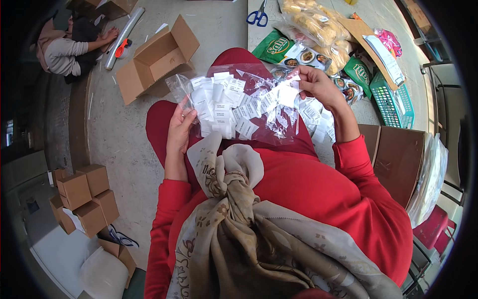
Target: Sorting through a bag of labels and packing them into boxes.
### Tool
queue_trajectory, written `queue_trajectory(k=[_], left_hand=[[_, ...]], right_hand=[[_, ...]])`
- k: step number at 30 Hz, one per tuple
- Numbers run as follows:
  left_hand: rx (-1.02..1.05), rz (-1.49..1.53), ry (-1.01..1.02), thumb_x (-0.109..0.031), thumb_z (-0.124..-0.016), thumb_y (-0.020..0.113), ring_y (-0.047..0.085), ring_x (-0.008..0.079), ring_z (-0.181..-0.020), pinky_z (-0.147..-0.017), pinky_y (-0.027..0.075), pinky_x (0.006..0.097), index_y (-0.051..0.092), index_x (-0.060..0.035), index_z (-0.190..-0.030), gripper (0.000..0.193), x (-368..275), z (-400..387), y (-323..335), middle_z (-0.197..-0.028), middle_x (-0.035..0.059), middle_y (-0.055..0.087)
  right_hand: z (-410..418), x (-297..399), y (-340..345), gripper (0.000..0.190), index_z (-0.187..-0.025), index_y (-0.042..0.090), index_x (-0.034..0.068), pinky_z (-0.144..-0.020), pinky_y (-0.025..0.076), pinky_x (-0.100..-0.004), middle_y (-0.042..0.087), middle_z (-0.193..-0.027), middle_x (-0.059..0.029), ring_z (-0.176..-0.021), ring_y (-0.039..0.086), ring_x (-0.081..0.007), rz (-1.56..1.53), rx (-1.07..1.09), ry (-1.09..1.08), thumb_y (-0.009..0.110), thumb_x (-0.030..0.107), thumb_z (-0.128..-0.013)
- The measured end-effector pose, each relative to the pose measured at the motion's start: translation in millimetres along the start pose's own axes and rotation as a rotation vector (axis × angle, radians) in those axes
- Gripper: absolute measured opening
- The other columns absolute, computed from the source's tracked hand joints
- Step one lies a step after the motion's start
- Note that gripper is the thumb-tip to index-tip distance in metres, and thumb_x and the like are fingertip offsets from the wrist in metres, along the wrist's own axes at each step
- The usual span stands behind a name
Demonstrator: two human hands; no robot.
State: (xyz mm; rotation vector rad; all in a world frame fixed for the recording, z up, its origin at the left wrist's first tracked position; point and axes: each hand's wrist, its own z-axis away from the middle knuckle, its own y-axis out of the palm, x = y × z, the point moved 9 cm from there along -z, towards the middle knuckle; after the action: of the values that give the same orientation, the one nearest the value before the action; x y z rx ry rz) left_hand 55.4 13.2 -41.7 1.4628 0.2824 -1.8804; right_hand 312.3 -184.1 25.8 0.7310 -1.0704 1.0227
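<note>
A clear plastic bag (248,108) holding many small white printed sachets (222,116) lies across the lap between both hands. My left hand (181,125) grips its left end, fingers partly behind the plastic. At the bag's upper right edge, my right hand (312,84) pinches the plastic by a white slip between thumb and fingers. More white sachets (316,116) lie on the floor just beyond the right thigh, below the right wrist. Green printed food pouches (274,46) lie past the right hand, next to clear bags of a yellowish food (317,26).
An open cardboard box (160,61) stands ahead on the left. Blue-handled scissors (257,18) lie near the top. A teal plastic basket (392,101) and a large brown carton (397,160) are at right. Small cartons (84,198) are stacked at lower left. Another person (67,48) sits at upper left.
</note>
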Motion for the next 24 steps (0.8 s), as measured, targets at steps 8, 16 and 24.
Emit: queue_trajectory(k=[8, 16, 24], left_hand=[[-0.009, -0.011, -0.005, -0.003, -0.088, 0.051, 0.051, 0.012, -0.101, -0.087, 0.041, 0.0266, 0.027, -0.0059, -0.138, 0.055, 3, -1, -3, -0.111, 0.0059, 0.054], [-0.112, -0.242, 0.143, -0.01, -0.082, 0.06, 0.049, 0.0173, -0.098, -0.083, 0.041, 0.0273, 0.034, -0.0084, -0.135, 0.059, -12, 4, 3, -0.12, 0.0118, 0.046], [-0.18, -1.023, 0.637, -0.008, -0.08, 0.058, 0.032, 0.0256, -0.126, -0.099, 0.033, 0.0365, 0.047, -0.0088, -0.125, 0.047, -109, 31, 75, -0.132, 0.0084, 0.04]], right_hand=[[-2, 5, 1, 0.017, -0.097, 0.058, 0.002, -0.05, 0.038, -0.0168, 0.058, -0.073, 0.0016, -0.054, 0.047, -0.0024, -0.007, -0.012, -0.042, 0.053, 0.002, -0.081], [-10, -1, 26, 0.018, -0.096, 0.058, 0.002, -0.047, 0.036, -0.018, 0.054, -0.066, 0.0014, -0.052, 0.046, -0.0039, 0.069, 0.115, -0.117, 0.053, -0.001, -0.079], [1, 32, 40, 0.021, -0.102, 0.057, 0.003, -0.052, 0.039, -0.02, 0.056, -0.075, 0.0016, -0.057, 0.044, -0.0052, 0.17, 0.175, -0.165, 0.054, 0.0, -0.081]])
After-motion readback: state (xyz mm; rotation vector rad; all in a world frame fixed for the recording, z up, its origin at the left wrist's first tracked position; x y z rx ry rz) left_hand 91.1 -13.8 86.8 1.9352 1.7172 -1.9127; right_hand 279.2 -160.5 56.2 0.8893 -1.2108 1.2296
